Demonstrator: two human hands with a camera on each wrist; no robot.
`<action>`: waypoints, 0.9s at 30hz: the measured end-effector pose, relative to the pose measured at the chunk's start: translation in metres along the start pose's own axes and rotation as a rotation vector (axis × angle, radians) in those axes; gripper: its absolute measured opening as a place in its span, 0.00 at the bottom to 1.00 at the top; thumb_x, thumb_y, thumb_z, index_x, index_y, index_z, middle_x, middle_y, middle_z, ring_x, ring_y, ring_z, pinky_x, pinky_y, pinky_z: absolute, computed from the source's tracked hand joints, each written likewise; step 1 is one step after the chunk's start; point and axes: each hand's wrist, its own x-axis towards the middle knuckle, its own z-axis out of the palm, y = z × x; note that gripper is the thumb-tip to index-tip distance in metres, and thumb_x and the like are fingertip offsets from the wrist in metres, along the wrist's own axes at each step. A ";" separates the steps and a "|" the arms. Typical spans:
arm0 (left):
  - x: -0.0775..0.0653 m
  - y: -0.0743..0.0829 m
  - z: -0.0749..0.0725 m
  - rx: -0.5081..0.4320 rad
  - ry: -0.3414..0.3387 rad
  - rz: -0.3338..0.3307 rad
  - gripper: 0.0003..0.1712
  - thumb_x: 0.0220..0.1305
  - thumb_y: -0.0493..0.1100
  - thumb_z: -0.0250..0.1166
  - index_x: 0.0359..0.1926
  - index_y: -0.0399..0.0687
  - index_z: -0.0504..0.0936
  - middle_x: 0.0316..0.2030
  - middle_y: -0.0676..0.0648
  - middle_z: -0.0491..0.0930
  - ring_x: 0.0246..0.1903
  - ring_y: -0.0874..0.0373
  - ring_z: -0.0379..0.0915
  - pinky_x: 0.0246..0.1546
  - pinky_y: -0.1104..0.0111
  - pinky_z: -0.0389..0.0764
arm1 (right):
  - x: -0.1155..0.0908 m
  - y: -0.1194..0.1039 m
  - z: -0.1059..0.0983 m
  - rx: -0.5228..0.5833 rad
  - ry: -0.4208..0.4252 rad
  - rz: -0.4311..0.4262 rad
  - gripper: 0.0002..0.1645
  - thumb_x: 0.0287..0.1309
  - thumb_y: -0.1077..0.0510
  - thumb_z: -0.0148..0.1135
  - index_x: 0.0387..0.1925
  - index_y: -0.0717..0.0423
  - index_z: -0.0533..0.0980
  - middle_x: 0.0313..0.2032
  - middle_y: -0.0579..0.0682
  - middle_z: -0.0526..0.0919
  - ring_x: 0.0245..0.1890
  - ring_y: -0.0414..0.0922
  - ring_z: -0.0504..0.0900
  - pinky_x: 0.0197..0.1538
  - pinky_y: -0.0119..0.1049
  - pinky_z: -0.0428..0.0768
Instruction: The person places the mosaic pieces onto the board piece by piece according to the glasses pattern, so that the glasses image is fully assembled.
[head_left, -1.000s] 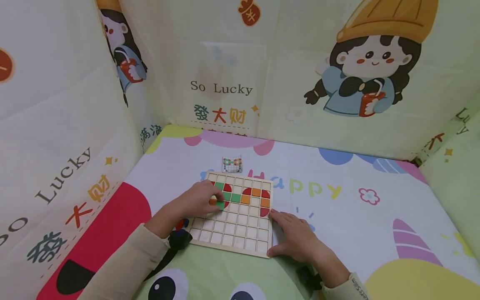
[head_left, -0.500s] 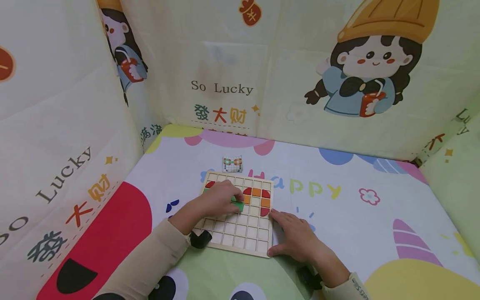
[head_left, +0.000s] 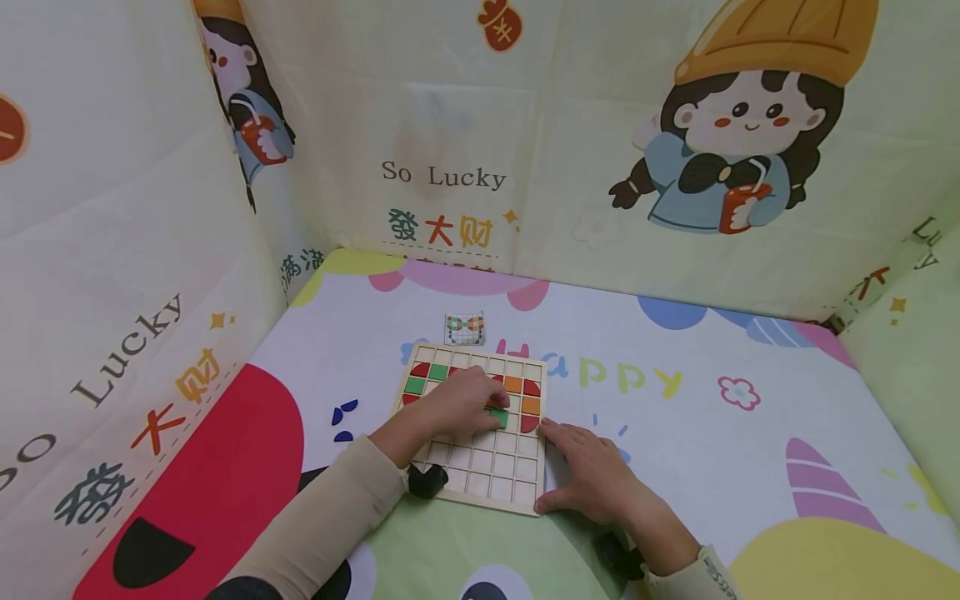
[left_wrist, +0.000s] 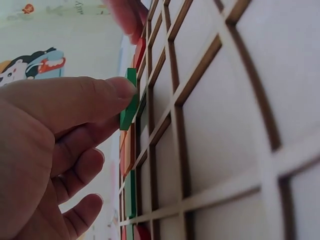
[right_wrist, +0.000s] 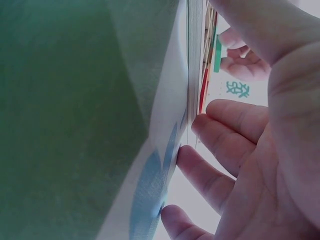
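Note:
A pale wooden grid board (head_left: 480, 483) lies before me, with red, green and orange tiles set in its upper cells. Between thumb and fingers my left hand (head_left: 459, 404) pinches a green square tile (left_wrist: 131, 95) over the right half of the board. In the left wrist view the tile stands tilted against the grid, its lower part close to the cell dividers. My left hand covers several middle cells. At the board's right edge rests my right hand (head_left: 596, 471), fingers spread along the side and thumb by the near corner.
Behind the board lies a small pattern card (head_left: 465, 328) showing a coloured grid. Several dark blue pieces (head_left: 343, 436) are on the cloth left of the board. A printed fabric wall (head_left: 555, 167) rises behind the table.
My left hand has moved right across the board with the green tile, uncovering tiles at the upper left and the blue pieces. My right hand has stayed at the board's edge.

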 end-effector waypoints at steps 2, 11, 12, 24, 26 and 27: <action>0.002 0.001 0.002 0.001 0.000 -0.007 0.12 0.63 0.44 0.69 0.48 0.54 0.87 0.41 0.59 0.80 0.46 0.60 0.69 0.50 0.65 0.75 | 0.000 0.000 0.000 -0.001 -0.002 0.004 0.63 0.35 0.32 0.80 0.71 0.54 0.67 0.69 0.53 0.70 0.68 0.56 0.66 0.62 0.61 0.64; 0.008 0.006 0.008 0.016 -0.002 -0.033 0.14 0.63 0.46 0.70 0.50 0.56 0.87 0.42 0.59 0.80 0.46 0.61 0.68 0.49 0.67 0.75 | 0.000 -0.001 0.000 -0.002 -0.005 0.012 0.63 0.35 0.32 0.80 0.71 0.54 0.67 0.68 0.52 0.71 0.68 0.55 0.66 0.61 0.61 0.65; 0.008 0.007 0.009 0.016 -0.002 -0.035 0.14 0.63 0.46 0.70 0.50 0.56 0.87 0.42 0.59 0.80 0.46 0.61 0.68 0.50 0.67 0.75 | 0.000 -0.001 0.000 -0.002 -0.005 0.012 0.63 0.35 0.32 0.80 0.71 0.55 0.67 0.68 0.52 0.71 0.68 0.55 0.66 0.61 0.61 0.65; 0.010 0.009 0.009 0.001 0.004 -0.008 0.12 0.62 0.44 0.69 0.48 0.54 0.87 0.40 0.59 0.80 0.44 0.61 0.68 0.51 0.64 0.73 | 0.000 -0.002 -0.001 -0.003 -0.007 0.008 0.64 0.35 0.32 0.80 0.71 0.56 0.67 0.68 0.53 0.71 0.68 0.56 0.66 0.61 0.62 0.65; 0.009 0.010 0.009 0.001 0.006 -0.005 0.12 0.62 0.44 0.69 0.48 0.54 0.87 0.40 0.59 0.80 0.44 0.61 0.68 0.51 0.64 0.73 | 0.000 -0.002 -0.001 -0.002 -0.006 0.007 0.63 0.36 0.32 0.80 0.71 0.56 0.66 0.68 0.53 0.71 0.68 0.56 0.66 0.61 0.62 0.65; 0.009 0.010 0.009 0.000 0.008 -0.006 0.12 0.62 0.44 0.69 0.48 0.54 0.87 0.40 0.59 0.80 0.44 0.61 0.68 0.51 0.64 0.73 | 0.000 -0.001 -0.001 -0.002 -0.006 0.007 0.63 0.36 0.32 0.80 0.71 0.56 0.66 0.68 0.53 0.71 0.68 0.56 0.66 0.62 0.62 0.65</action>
